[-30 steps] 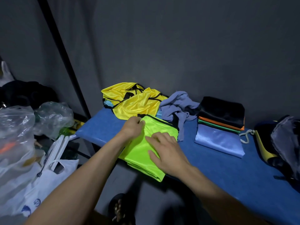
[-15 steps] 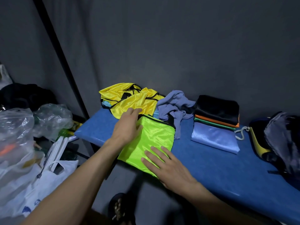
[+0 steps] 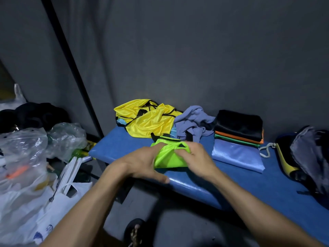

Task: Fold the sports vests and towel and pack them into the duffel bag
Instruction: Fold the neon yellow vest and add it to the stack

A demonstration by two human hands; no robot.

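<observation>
Left hand: the left hand sits at frame centre, fingers curled into the left edge of the folded neon-green satin sports vest; the thumb extends low over the front edge of the worktop. Grip state: closed on the vest fabric.
Right hand: the right hand sits just right of centre, fingers curled over the upper right edge of the same vest. Grip state: closed on the vest fabric.
Neon-green vest: bunched into a compact bundle between both hands, black trim showing along its top edge, positioned near the front edge of the blue padded worktop.
Yellow vests: a crumpled heap of shiny yellow vests with black trim lies at the back left of the worktop, above the hands in the frame.
Towel: a rumpled grey-blue towel lies just right of the yellow heap, unfolded.
Folded stack: a stack of folded fabrics, black on top, then orange, green and pale blue, rests right of the towel.
Duffel bag: a dark bag with a yellow edge and a grey drawstring cord occupies the right edge of the frame, on the worktop.
Left side of frame: clear and white plastic bags are piled beside the worktop.
</observation>
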